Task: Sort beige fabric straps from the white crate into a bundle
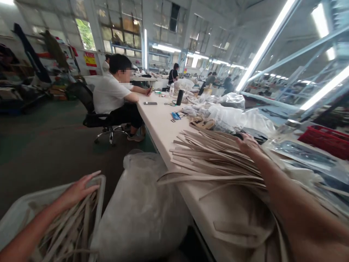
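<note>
My left hand point(81, 187) is open, fingers spread, above a white plastic bin point(102, 185) at the lower left. Inside the bin lie many loose beige strips point(69, 227), partly hidden by my forearm. My right hand point(248, 143) reaches across the table to the far right side of a pile of long beige strips point(212, 156). Its fingers look apart and lie beside a dark item point(255, 134), though blur hides whether they touch it. The strips lie fanned on the tabletop, several with ends over its left edge. More wide beige pieces point(237, 222) lie nearer me.
A large translucent plastic bag point(141, 203) stands between bin and table point(158, 127). Plastic-wrapped goods point(226, 114) and a red basket point(327, 140) lie to the right. A phone point(150, 103) and black cylinder point(180, 97) lie farther back. A seated person point(111, 92) works at the table's left side.
</note>
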{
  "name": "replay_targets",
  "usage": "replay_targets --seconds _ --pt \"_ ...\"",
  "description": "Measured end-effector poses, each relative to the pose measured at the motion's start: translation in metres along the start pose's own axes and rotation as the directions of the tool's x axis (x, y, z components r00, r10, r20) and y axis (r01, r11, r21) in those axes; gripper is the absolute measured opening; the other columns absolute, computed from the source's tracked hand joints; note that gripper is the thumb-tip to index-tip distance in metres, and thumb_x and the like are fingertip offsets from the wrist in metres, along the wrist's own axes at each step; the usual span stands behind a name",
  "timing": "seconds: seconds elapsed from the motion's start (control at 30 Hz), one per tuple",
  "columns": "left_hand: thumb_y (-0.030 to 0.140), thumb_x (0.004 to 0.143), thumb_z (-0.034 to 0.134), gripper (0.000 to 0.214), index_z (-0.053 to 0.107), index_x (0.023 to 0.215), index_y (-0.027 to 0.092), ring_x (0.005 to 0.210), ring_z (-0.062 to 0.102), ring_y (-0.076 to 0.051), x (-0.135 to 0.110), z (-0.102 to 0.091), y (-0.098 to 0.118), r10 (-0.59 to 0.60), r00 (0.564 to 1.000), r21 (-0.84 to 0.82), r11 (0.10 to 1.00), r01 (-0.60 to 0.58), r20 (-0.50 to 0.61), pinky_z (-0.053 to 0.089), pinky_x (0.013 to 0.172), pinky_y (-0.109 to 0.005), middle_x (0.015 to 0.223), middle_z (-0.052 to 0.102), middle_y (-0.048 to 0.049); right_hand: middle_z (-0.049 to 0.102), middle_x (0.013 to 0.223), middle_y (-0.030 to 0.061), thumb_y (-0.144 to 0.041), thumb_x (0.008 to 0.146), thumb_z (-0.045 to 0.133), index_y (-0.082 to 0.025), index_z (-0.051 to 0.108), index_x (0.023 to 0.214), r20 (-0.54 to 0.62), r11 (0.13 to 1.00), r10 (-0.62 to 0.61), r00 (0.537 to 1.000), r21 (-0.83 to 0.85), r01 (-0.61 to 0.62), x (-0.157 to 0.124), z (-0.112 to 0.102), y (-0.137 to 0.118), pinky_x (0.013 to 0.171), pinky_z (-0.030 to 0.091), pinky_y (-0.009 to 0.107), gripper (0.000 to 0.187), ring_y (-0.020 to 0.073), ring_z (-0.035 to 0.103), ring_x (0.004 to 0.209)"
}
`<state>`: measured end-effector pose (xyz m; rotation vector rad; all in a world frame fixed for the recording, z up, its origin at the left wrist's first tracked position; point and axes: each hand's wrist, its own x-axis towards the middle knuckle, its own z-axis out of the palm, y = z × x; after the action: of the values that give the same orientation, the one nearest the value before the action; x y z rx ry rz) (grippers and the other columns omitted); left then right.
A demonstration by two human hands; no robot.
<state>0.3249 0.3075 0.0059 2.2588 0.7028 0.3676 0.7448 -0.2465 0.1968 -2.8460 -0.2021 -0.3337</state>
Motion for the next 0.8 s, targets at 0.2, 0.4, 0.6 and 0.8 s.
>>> replay_targets --seconds 0.2,0.4,0.6,0.8 --pt "0.071 0.062 0.069 0.084 0.063 0.129 0.019 0.122 0.062 -0.032 0.143 0.078 0.096 0.015 0.997 -0.254 0.967 0.005 0.076 0.052 0.101 -0.045 0.133 0.066 -0.0136 0.060 0.138 0.0270 -0.047 0.099 0.043 -0.008 0.063 0.132 0.244 0.975 0.017 0.970 -0.220 0.038 0.020 0.069 0.037 0.102 0.040 0.053 0.055 0.0417 0.055 0.129" --pt "0.045 0.077 0.063 0.055 0.065 0.123 0.015 0.109 0.067 -0.024 0.229 0.174 0.217 0.234 0.968 -0.425 0.888 -0.177 0.085 0.051 0.103 -0.043 0.120 0.071 -0.0118 0.064 0.137 0.0147 -0.050 0.095 0.046 -0.017 0.062 0.132 0.234 0.937 -0.153 0.960 -0.274 0.216 -0.004 0.097 0.036 0.102 0.041 0.048 0.052 0.0332 0.059 0.124" --pt "0.019 0.086 0.055 0.037 0.067 0.121 0.018 0.107 0.068 -0.020 0.296 0.256 0.348 0.381 0.897 -0.382 0.881 -0.279 0.224 0.050 0.102 -0.034 0.118 0.073 -0.0086 0.069 0.126 0.0112 -0.051 0.092 0.050 -0.020 0.065 0.121 0.094 0.932 -0.276 0.957 -0.217 0.290 -0.024 0.103 0.028 0.100 0.040 0.045 0.045 0.0299 0.063 0.112" --pt "0.018 0.090 0.055 0.045 0.056 0.135 0.019 0.117 0.064 -0.021 0.343 0.333 0.437 0.360 0.887 -0.165 0.931 -0.325 0.288 0.046 0.104 -0.032 0.126 0.070 -0.0098 0.069 0.123 0.0140 -0.047 0.090 0.054 -0.019 0.065 0.118 0.024 0.943 -0.286 0.958 -0.171 0.286 -0.030 0.107 0.023 0.099 0.039 0.047 0.041 0.0313 0.062 0.108"
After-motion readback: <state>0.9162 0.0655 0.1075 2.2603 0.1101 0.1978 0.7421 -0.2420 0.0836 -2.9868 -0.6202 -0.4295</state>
